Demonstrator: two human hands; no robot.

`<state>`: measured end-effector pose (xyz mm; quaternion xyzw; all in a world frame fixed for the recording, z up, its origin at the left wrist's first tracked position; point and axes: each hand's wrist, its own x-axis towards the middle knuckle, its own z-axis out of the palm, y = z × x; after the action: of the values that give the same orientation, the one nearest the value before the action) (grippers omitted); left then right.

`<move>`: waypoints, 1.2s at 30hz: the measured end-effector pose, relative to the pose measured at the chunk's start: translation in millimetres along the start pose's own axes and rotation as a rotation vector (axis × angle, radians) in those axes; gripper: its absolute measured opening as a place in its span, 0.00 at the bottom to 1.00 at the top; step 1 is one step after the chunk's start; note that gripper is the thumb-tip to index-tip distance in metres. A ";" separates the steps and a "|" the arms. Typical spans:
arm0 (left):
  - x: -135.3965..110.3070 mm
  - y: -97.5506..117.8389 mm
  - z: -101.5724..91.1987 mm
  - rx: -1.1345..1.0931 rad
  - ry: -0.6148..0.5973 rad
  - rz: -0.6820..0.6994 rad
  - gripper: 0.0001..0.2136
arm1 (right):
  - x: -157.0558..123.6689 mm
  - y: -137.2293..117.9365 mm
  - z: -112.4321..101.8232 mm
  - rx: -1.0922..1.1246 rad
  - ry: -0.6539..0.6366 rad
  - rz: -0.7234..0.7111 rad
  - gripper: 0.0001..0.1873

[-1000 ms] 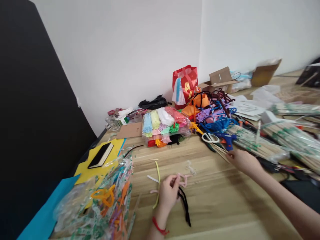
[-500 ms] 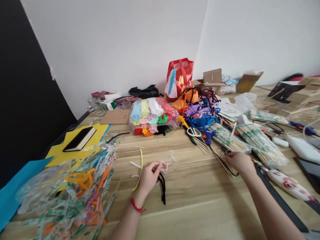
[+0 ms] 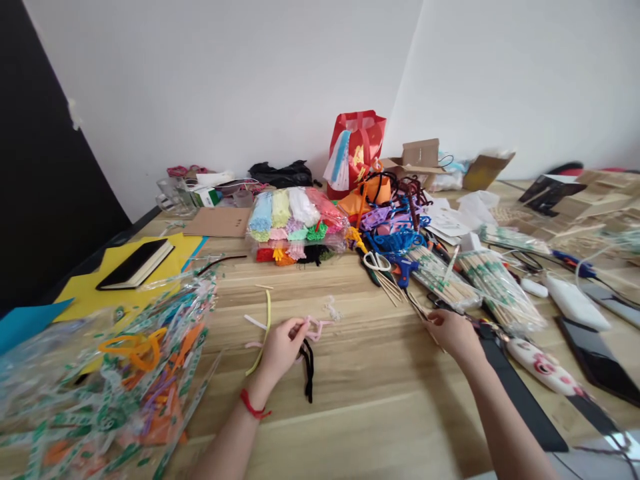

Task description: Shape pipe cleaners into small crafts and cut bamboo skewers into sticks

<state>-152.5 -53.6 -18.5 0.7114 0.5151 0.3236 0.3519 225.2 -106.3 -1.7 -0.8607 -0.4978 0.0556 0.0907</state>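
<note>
My left hand point(image 3: 278, 347) rests on the wooden table point(image 3: 380, 387), fingers pinched on a pink pipe cleaner point(image 3: 314, 328). A black pipe cleaner point(image 3: 308, 368) lies doubled just right of that hand, and a yellow one point(image 3: 263, 327) lies to its left. My right hand point(image 3: 453, 331) is closed on thin wooden sticks point(image 3: 423, 313) that lie loose on the table. Just beyond it lie bagged bundles of wooden sticks point(image 3: 493, 287), white-handled scissors point(image 3: 376, 261) and a blue glue gun point(image 3: 403, 268).
A clear bag of coloured pipe cleaners point(image 3: 125, 367) fills the near left. A black notebook point(image 3: 135, 263) lies on yellow paper point(image 3: 95, 293). A pack of coloured pipe cleaners point(image 3: 295, 227), a red bag point(image 3: 356, 150), cardboard boxes point(image 3: 425, 157) and a dark tablet point(image 3: 600, 363) crowd the table.
The view swung to the right. My right hand drew back from the stick bundles toward me along the loose sticks. My left hand kept its pinch on the pink pipe cleaner.
</note>
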 end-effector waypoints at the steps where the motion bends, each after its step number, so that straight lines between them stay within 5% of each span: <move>1: 0.1 0.1 -0.1 0.008 0.001 0.000 0.16 | -2.4 1.2 2.3 -0.019 0.003 -0.002 0.13; 9: 0.1 3.2 -1.8 0.011 -0.005 0.018 0.14 | -10.8 -0.7 0.9 -0.088 -0.026 0.016 0.12; 17: 0.0 8.0 -3.6 0.058 0.017 0.032 0.13 | -30.5 -18.3 0.5 -0.320 0.256 0.057 0.12; 26: 0.3 5.9 -2.3 0.059 0.012 0.032 0.13 | -17.0 -30.7 19.8 -0.316 0.023 -0.050 0.13; 36: 0.2 5.1 -2.8 0.071 0.018 0.057 0.13 | 11.0 -49.7 11.6 -0.476 -0.028 -0.116 0.16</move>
<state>-152.2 -54.1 -12.7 0.7349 0.5089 0.3212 0.3126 186.4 -71.3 -2.6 -0.8270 -0.5467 -0.0566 -0.1183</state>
